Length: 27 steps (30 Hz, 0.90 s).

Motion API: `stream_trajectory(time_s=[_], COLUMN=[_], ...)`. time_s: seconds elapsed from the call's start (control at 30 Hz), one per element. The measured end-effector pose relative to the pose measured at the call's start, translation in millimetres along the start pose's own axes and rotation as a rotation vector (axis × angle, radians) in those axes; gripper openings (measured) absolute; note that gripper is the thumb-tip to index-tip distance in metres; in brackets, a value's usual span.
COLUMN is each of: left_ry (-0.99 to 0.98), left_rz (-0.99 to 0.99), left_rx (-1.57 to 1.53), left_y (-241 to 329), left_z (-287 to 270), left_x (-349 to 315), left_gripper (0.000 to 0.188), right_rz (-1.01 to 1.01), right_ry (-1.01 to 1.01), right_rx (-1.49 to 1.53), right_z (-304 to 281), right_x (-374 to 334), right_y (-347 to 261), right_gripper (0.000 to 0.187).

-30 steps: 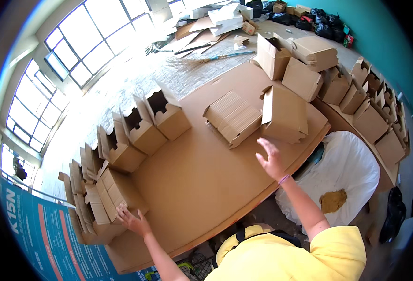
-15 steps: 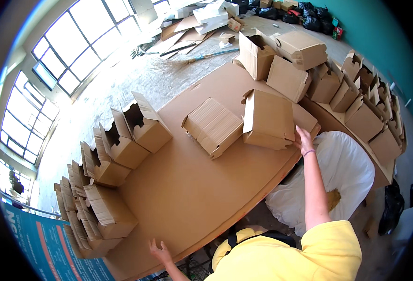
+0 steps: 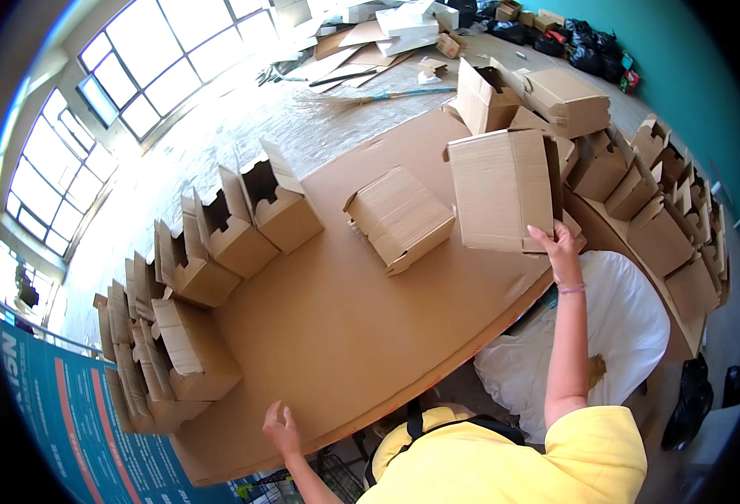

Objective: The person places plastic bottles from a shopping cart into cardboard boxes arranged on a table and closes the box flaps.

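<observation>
Writing: on the teal-blue banner with orange-red stripes (image 3: 76,412) at lower left, pale lettering, large near the top and in small lines below, the latter too fine to read.

Handled thing: a rectangular brown corrugated-cardboard box (image 3: 500,193), at the right end of the flat brown cardboard-topped surface (image 3: 328,336). Posture tilted, with broad face toward the viewer and narrow, darker side toward the right; long axis roughly near to far. Contact of lower edge with surface not discernible.

Grip of the bare right hand (image 3: 560,245): clamped on the near right corner of this box, thumb across the broad face. Grip of the bare left hand (image 3: 282,430): fingers apart, loosely curled, above the surface beside its near edge.

Edges and room: immediately left of the held box, across a narrow gap, a squat brown cardboard box with ridged top (image 3: 399,214), lying askew. Along the left edge, a row of open-flapped brown cardboard boxes (image 3: 198,273); between row and squat box, a broad stretch of surface down to the near edge. Beyond the held box, close behind, an upright, open-topped brown cardboard box (image 3: 487,97). Below the right-hand edge, a crumpled white plastic sheet (image 3: 613,311).
</observation>
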<state>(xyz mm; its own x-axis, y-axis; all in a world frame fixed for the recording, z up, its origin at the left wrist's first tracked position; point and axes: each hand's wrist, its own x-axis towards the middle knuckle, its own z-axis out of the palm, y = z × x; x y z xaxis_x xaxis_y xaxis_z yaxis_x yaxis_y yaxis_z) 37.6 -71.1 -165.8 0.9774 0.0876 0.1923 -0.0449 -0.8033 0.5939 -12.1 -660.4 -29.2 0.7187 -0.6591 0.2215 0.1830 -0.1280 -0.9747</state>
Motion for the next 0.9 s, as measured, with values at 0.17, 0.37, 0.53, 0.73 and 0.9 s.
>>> stream_trajectory(time_s=[0.17, 0.37, 0.53, 0.73, 0.9], left_ry=[-0.029, -0.024, 0.042, 0.194, 0.237], left_rz=[-0.075, 0.01, -0.015, -0.279, -0.545], left_rx=[-0.11, -0.091, -0.068, -0.039, -0.039], left_y=[-2, 14, -1, -67, -124], left_z=[-11, -39, -79, -121, -129], left_x=[-13, -21, -57, -140, -207], left_gripper=[0.021, 0.02, 0.02, 0.016, 0.017], right_rz=[-0.26, -0.568, -0.726, -0.736, -0.813], right_ry=[-0.493, -1.083, -1.44, -1.632, -1.609], right_rx=[-0.671, -0.563, -0.563, -0.639, -0.904], right_z=[53, 177, 248, 293, 310], right_x=[-35, -101, -174, -206, -218], right_y=[-82, -73, -58, -58, -47], right_gripper=[0.015, 0.014, 0.012, 0.007, 0.007])
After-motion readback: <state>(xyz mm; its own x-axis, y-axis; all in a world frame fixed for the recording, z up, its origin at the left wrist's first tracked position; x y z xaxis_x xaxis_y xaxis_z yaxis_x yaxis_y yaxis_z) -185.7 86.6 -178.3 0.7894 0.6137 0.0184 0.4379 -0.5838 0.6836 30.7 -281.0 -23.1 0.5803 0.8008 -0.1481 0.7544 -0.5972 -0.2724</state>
